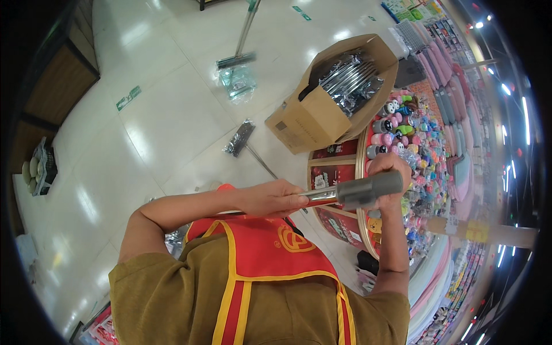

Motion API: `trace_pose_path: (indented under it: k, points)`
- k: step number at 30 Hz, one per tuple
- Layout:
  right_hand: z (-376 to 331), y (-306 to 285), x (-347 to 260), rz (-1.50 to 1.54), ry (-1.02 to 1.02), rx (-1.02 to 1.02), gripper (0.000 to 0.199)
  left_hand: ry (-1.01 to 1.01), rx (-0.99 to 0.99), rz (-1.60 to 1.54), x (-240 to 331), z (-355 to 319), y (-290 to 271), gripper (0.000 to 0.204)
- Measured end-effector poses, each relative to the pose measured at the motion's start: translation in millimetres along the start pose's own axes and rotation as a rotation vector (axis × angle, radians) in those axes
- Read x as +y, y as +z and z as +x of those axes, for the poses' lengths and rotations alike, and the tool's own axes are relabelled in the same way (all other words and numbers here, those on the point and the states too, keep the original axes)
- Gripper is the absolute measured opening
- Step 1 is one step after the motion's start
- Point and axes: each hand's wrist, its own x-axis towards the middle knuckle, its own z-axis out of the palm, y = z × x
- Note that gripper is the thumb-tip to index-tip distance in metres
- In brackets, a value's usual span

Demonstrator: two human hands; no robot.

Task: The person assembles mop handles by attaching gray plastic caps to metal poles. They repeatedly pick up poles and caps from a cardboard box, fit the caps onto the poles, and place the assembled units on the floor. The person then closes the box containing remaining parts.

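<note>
A shiny metal pole (320, 197) with a thick grey end grip (368, 190) is held across the front of my body. My left hand (276, 197) closes round the bare metal. My right hand (394, 172) wraps the grey end from behind, so part of its fingers is hidden. Below on the floor lies a dark, flat mop-like head (239, 138) in clear plastic. Its thin pole runs toward my left forearm, and I cannot tell whether it joins the one I hold. Farther off, a second long-handled flat head (236, 61) rests by a crumpled clear bag (237, 83).
An open cardboard box (310, 123) full of plastic-wrapped metal poles (352, 77) stands ahead to the right. Beside it, a rounded display (338, 172) carries many colourful small goods (397, 123). Folded textiles (454, 115) line the right. Brown shelving (60, 80) stands at the left.
</note>
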Motion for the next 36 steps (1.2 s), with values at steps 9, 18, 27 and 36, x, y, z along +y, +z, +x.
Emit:
trace_pose_path:
  k: [9,18,27,36]
  points:
    - [14.3,4.0,-13.0,-0.128,-0.293,0.045,0.069,-0.112,-0.366,-0.202,-4.7,3.0,-14.6,0.062]
    - [-33.3,0.8,-104.8,-0.089,0.507,0.373,0.077,0.027,-0.127,0.121,3.4,-2.0,-11.3,0.051]
    - [-68.4,9.4,-86.1,0.202,0.556,0.245,0.070,0.167,-0.002,0.501,-5.7,13.6,-3.1,0.038]
    - [-11.4,-31.3,-57.9,0.135,0.147,-0.446,0.045,-0.073,-0.240,-0.045,-52.6,32.0,-15.2,0.051]
